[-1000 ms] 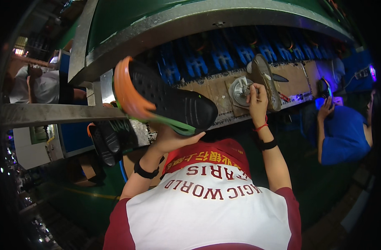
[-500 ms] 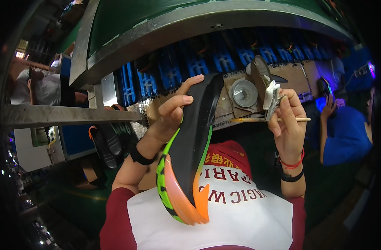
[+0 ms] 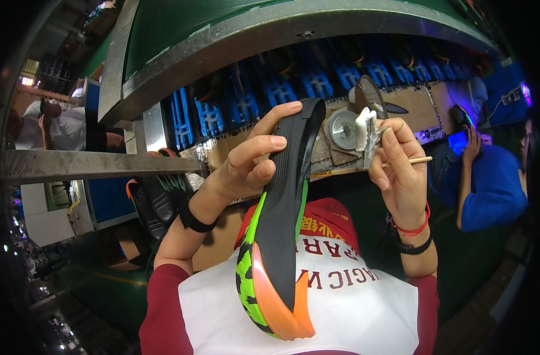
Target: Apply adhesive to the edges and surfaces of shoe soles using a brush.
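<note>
the left hand (image 3: 237, 167) is gripping a long black shoe sole (image 3: 283, 231), fingers curling over one side near its upper end. the sole is hanging tilted between the bench's (image 3: 422, 109) near edge and the white shirt (image 3: 228, 307), its orange-and-green end pointing toward the wearer. the right hand (image 3: 403, 165) is pinching a white-faced block (image 3: 364, 131), with a pale stick (image 3: 420, 160) lying across its fingers; whether the two are joining, i cannot tell. a bowl (image 3: 335, 131) is sitting just in from the bench's near edge. since the left hand is supporting only one end, a loosening grip could be letting the orange end swing into the shirt. the block is hovering near the bowl, so a careless wrist could be tipping it.
</note>
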A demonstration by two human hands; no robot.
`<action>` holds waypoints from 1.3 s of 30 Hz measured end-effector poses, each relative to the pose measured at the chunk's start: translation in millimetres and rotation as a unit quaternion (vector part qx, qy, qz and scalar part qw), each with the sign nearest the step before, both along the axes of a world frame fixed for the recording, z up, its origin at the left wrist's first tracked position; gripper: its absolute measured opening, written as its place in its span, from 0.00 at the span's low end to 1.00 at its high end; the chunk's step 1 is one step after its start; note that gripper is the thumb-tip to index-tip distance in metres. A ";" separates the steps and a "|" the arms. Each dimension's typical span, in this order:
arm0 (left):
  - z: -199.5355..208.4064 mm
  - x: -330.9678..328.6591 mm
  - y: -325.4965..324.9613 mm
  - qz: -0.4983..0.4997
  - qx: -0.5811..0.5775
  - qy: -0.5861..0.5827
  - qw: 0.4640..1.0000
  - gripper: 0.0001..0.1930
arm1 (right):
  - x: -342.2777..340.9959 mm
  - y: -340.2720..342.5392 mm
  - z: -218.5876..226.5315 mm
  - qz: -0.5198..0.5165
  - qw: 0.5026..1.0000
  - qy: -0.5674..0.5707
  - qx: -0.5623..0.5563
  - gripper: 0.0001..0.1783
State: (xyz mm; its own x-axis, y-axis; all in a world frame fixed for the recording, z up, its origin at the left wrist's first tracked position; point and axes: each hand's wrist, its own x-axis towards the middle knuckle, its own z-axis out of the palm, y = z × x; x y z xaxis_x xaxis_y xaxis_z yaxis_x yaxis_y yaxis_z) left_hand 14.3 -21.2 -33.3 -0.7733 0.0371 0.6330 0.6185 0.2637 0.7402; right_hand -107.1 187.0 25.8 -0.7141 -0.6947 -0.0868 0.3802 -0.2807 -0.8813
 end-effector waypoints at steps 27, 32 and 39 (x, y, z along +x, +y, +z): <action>0.1 -0.9 1.1 0.009 -0.024 0.017 1.000 0.37 | -6.2 -3.3 -7.3 -0.023 0.999 0.027 0.021 0.10; -0.1 -0.5 1.0 0.011 -0.028 0.021 0.999 0.38 | -7.0 -0.3 -8.7 -0.012 0.999 0.033 -0.003 0.09; 0.1 -0.4 2.1 0.012 -0.032 0.024 0.999 0.39 | -4.4 -0.1 -5.1 -0.005 1.000 0.021 0.007 0.09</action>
